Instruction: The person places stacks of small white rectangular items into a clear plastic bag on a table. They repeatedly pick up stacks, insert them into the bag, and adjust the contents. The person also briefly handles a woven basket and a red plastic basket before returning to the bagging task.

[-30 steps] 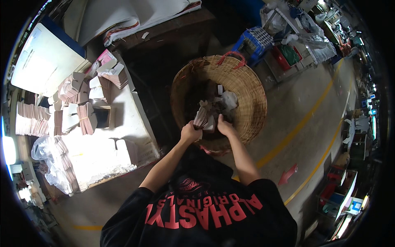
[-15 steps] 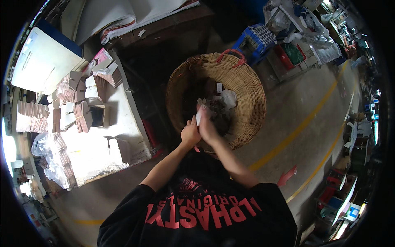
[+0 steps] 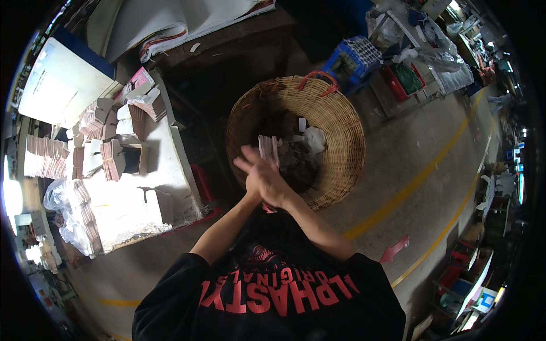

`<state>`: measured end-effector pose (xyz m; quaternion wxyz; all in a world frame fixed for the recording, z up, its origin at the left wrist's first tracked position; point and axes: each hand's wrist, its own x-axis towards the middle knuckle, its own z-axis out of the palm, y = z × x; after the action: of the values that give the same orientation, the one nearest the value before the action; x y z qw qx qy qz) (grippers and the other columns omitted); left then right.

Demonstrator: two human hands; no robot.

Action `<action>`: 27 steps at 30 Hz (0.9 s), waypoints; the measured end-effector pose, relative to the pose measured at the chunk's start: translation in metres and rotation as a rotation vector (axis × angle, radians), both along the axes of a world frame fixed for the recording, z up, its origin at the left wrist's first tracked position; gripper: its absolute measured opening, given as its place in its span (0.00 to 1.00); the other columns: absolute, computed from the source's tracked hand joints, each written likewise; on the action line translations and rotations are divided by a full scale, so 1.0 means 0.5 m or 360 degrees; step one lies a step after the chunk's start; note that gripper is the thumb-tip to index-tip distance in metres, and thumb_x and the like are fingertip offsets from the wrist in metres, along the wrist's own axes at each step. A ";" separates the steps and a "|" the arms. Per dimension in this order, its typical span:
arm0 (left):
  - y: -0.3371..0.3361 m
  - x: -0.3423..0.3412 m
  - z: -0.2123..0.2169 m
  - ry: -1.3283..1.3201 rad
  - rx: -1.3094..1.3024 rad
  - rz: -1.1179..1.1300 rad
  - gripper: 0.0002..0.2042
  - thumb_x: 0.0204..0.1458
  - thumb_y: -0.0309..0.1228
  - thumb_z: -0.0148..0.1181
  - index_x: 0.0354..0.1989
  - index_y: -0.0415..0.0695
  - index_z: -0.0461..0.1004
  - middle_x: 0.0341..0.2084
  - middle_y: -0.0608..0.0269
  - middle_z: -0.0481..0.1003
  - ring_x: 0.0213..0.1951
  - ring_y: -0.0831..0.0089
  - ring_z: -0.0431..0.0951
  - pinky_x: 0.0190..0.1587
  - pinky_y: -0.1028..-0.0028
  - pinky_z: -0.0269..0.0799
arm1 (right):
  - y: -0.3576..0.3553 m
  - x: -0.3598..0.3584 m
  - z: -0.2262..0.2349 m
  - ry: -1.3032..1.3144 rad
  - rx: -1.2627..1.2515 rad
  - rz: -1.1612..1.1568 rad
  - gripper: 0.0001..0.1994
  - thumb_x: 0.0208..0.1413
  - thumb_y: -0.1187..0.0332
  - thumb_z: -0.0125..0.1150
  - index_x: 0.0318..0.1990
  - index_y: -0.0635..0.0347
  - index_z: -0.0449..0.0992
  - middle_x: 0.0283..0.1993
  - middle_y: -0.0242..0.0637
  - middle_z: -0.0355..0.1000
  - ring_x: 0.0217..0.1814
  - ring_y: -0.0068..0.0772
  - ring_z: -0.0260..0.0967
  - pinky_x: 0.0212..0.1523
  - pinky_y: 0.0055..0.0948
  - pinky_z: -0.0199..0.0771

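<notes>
Over the mouth of a round woven basket (image 3: 347, 136), both my hands come together with wrists close. My right hand (image 3: 266, 177) is slightly blurred and crosses over to the left, its fingers stretched and apart. Beneath it, my left hand (image 3: 252, 184) is mostly covered. A small stack of pale card pieces (image 3: 268, 149) sticks up past my hands and appears held in the left, though its fingers are hidden. Inside the basket lie paper scraps and a crumpled whitish piece (image 3: 314, 139).
To the left, a white table (image 3: 182, 165) bears bundled card stacks (image 3: 99, 119) and clear plastic bags (image 3: 71, 219). A blue stool (image 3: 352, 59) stands beyond the basket, with a red crate (image 3: 405, 79) beside it. Yellow lines (image 3: 415, 179) mark the floor at right.
My right hand has swept leftward across the left hand, and its fingers have spread. The card stack now shows its layered edges, slightly further left.
</notes>
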<state>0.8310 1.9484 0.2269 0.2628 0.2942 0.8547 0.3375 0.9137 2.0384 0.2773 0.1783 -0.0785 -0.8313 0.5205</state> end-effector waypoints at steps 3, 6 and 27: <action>-0.008 -0.019 0.003 0.0032 0.0051 -0.0070 0.30 0.59 0.39 0.63 0.70 0.44 0.69 0.62 0.48 0.77 0.59 0.51 0.81 0.57 0.56 0.78 | 0.031 0.035 0.009 0.0142 0.0775 0.0055 0.26 0.77 0.54 0.39 0.73 0.59 0.69 0.75 0.50 0.67 0.75 0.60 0.64 0.77 0.51 0.57; -0.039 -0.042 0.006 -0.0129 0.0174 0.0132 0.30 0.53 0.29 0.67 0.67 0.41 0.72 0.56 0.44 0.80 0.59 0.53 0.81 0.60 0.60 0.77 | 0.138 0.125 -0.090 -0.1344 0.0759 -0.0004 0.24 0.72 0.65 0.43 0.72 0.57 0.71 0.61 0.57 0.77 0.63 0.60 0.75 0.61 0.50 0.76; -0.209 0.004 0.062 -0.0904 0.0541 0.0434 0.37 0.70 0.36 0.59 0.82 0.43 0.47 0.76 0.43 0.56 0.60 0.65 0.78 0.62 0.63 0.74 | 0.097 0.069 -0.139 -0.0103 -0.2854 -0.0457 0.23 0.68 0.55 0.64 0.63 0.60 0.74 0.58 0.41 0.79 0.59 0.40 0.78 0.53 0.42 0.84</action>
<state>0.8330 1.8439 0.2578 0.3898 0.1114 0.7105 0.5752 0.9482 2.0867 0.2078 0.0900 -0.3054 -0.1012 0.9426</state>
